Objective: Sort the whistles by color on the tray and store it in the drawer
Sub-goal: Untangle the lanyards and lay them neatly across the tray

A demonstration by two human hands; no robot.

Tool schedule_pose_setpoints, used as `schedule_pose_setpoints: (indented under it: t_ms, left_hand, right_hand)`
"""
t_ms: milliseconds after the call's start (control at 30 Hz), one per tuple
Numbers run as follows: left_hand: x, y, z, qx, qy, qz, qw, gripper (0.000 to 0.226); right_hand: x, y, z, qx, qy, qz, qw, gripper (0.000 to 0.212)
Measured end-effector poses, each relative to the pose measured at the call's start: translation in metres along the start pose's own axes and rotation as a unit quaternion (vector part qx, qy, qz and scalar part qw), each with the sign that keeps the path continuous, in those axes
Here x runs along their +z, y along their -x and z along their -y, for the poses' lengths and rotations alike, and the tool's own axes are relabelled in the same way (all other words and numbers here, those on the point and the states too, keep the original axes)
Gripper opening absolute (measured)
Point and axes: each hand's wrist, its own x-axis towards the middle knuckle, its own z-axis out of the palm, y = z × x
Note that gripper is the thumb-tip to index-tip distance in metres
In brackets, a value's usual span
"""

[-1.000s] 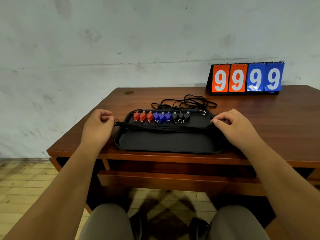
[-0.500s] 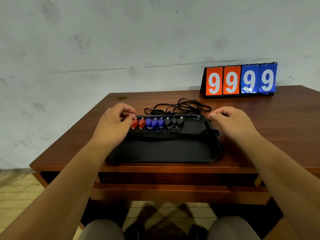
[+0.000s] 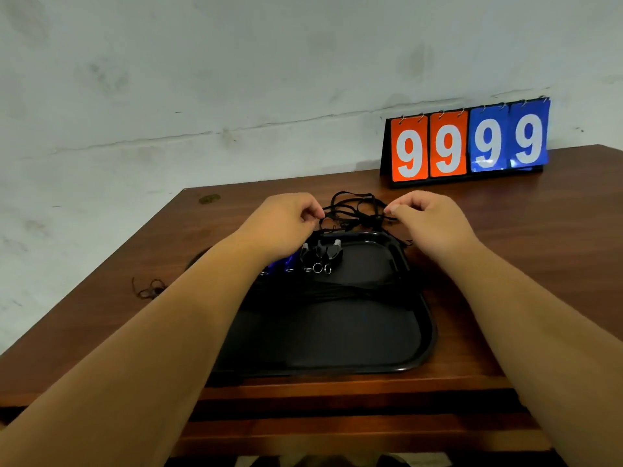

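The left hand [image 3: 283, 220] and the right hand [image 3: 428, 220] each pinch the tangled black cords [image 3: 354, 210] just past the tray [image 3: 337, 338] — which sits near the worktop's [image 3: 505, 264] front edge, with black whistles [image 3: 322, 254] and blue whistles [image 3: 286, 262] along its far side.

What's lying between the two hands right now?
Head view: a tangle of black lanyard cords lies between the left hand and the right hand, just past the tray's far rim; both hands pinch it.

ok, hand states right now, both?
Left hand: pinching the black cords behind the tray.
Right hand: pinching the same cords.
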Motion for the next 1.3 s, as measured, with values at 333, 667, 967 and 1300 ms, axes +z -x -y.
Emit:
schedule_pose_setpoints:
  t_ms: [333,667,967,1300]
  left_hand:
    - [0.016,-0.048,-0.008,-0.005,-0.11,0.094,0.989,0.026]
    - [0.001,-0.037,-0.052,0.048,0.078,0.001,0.996,0.024]
    - [-0.012,-0.025,-0.092,0.108,0.091,-0.015,0.99,0.017]
    - [-0.023,-0.023,-0.056,0.032,0.056,-0.1,0.993,0.016]
  right_hand:
    - [0.001,-0.004,-0.011,-0.026,0.045,0.039,0.998,0.015]
    - [0.0,0.003,-0.003,-0.074,0.015,0.05,0.996,0.039]
    - [-0.001,0.009,-0.002,-0.056,-0.019,0.047,0.997,0.012]
    - [-0.01,0.018,0.008,-0.038,-0.066,0.036,0.996,0.013]
